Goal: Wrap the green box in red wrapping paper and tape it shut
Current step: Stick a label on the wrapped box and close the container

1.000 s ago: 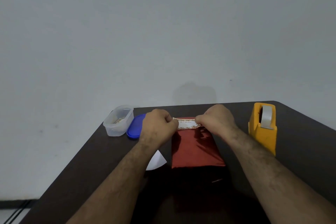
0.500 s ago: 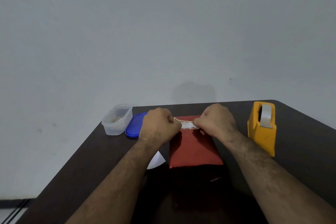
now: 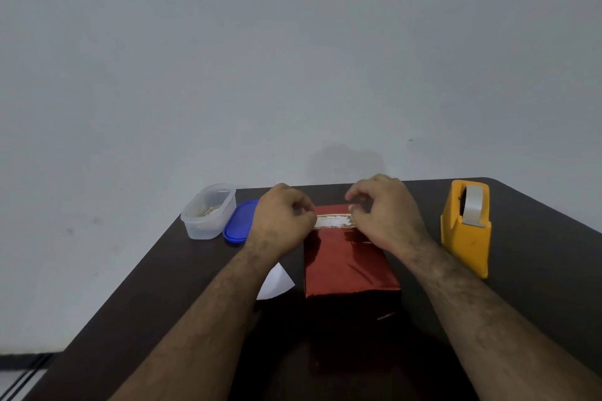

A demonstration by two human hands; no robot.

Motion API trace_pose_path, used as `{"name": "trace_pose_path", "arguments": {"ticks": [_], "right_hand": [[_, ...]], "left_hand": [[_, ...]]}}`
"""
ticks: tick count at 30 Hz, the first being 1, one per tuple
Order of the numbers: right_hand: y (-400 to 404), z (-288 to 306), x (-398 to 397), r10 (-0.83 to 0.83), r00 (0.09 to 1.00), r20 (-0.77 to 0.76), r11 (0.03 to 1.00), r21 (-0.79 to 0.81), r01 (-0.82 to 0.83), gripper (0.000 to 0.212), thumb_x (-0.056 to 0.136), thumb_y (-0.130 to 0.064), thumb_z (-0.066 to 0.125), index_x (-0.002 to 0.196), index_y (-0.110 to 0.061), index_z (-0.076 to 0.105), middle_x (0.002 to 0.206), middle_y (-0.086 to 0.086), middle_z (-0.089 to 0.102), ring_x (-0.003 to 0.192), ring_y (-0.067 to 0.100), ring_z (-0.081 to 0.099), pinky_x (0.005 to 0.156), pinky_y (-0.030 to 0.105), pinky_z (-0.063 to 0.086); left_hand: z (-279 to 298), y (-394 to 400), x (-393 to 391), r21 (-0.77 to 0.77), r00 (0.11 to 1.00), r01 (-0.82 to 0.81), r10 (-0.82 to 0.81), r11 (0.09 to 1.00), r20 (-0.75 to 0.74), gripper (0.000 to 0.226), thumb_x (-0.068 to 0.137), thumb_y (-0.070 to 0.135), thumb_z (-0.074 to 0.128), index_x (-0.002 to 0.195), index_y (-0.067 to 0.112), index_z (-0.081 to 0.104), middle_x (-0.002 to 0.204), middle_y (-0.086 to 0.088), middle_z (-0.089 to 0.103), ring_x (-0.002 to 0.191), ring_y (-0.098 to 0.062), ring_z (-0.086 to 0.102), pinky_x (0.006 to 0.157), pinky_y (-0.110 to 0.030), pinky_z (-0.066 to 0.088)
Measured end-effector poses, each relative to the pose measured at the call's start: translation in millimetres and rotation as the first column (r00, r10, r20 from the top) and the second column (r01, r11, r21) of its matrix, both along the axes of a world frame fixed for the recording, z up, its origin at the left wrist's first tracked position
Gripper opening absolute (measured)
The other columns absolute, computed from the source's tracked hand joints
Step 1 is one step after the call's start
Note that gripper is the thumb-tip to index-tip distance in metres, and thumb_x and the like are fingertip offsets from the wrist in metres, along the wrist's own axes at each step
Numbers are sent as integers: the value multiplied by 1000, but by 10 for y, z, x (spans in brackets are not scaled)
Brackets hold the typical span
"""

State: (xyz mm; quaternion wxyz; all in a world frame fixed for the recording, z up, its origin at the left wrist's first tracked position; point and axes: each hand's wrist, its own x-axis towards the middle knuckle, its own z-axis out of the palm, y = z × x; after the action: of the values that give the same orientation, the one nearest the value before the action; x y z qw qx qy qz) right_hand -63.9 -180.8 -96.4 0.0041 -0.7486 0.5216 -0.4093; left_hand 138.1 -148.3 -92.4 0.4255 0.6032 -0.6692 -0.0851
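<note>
The box [image 3: 348, 264] lies in the middle of the dark table, covered in shiny red wrapping paper; no green shows. A white strip with gold edges [image 3: 334, 221] lies across the box's far end. My left hand [image 3: 281, 221] pinches the strip's left end with curled fingers. My right hand [image 3: 384, 215] has its curled fingertips at the strip's right end, the index finger a little raised. A loose flap of red paper [image 3: 386, 316] shows at the near end, in shadow.
A yellow tape dispenser [image 3: 465, 228] with a white roll stands right of the box. At the left are a clear plastic tub [image 3: 208, 212] and its blue lid [image 3: 239, 221]. A white paper scrap [image 3: 277, 282] lies under my left forearm. The table edge [image 3: 153, 270] runs down the left.
The strip has come down flatter onto the far end of the red paper. My right hand's fingers have lifted and spread slightly; my left hand has barely moved.
</note>
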Motion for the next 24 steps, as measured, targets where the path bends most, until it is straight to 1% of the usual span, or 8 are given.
{"name": "trace_pose_path", "arguments": {"ticks": [3,6,10,14,16,19,21,24], "right_hand": [[-14,8,-3,117,993,-26,990,80,-114,11,84,-35,75,91,-41,82,97,-19,57,105,11,51,91,39,49],[5,16,17,91,994,-67,987,138,-81,7,79,-42,77,85,-44,82,96,-20,56,105,11,51,92,46,52],[40,51,-22,33,999,-39,986,163,-26,4,75,-38,80,77,-41,82,91,-22,56,105,10,54,90,46,55],[63,82,-92,34,999,3,983,180,-34,8,79,-28,81,76,-35,84,80,-25,59,92,3,57,89,42,58],[47,72,-94,29,999,27,988,152,-32,10,80,-26,80,76,-33,84,81,-23,59,91,3,57,88,41,58],[16,41,-68,65,996,68,987,143,-75,14,80,-29,76,85,-40,83,94,-20,57,100,8,55,90,42,55],[12,25,-53,88,995,39,981,172,-93,15,79,-33,75,85,-45,81,96,-19,57,105,11,54,90,45,54],[20,30,-53,62,998,-2,974,217,-60,10,77,-37,77,82,-44,81,97,-21,56,109,13,54,93,49,54]], "left_hand": [[-33,-29,36,3,999,22,-22,1000,-24,6,85,23,79,84,29,82,98,9,63,91,-8,58,71,-23,43],[-57,-29,78,35,1000,13,-12,999,-8,7,83,30,83,90,27,85,98,10,62,89,-5,58,67,-20,39],[-61,-9,141,42,999,-5,7,999,-48,6,79,28,85,85,31,85,94,14,62,87,-5,59,66,-19,39],[-60,-12,198,49,998,3,0,999,-70,9,76,27,85,80,35,84,93,14,64,86,-6,61,69,-21,43],[-64,-2,175,35,995,17,-13,999,-98,12,78,25,82,83,35,85,95,13,65,88,-4,62,71,-20,43],[-75,19,122,24,986,49,-45,998,-162,14,80,24,82,91,33,85,102,10,64,90,-3,60,65,-7,40],[-85,26,105,50,987,64,-55,997,-154,12,81,26,85,91,31,85,104,9,63,90,-2,59,64,-5,40],[-103,11,138,73,983,76,-62,994,-171,11,79,28,88,90,30,85,104,9,63,90,-3,60,62,-4,40]]}}
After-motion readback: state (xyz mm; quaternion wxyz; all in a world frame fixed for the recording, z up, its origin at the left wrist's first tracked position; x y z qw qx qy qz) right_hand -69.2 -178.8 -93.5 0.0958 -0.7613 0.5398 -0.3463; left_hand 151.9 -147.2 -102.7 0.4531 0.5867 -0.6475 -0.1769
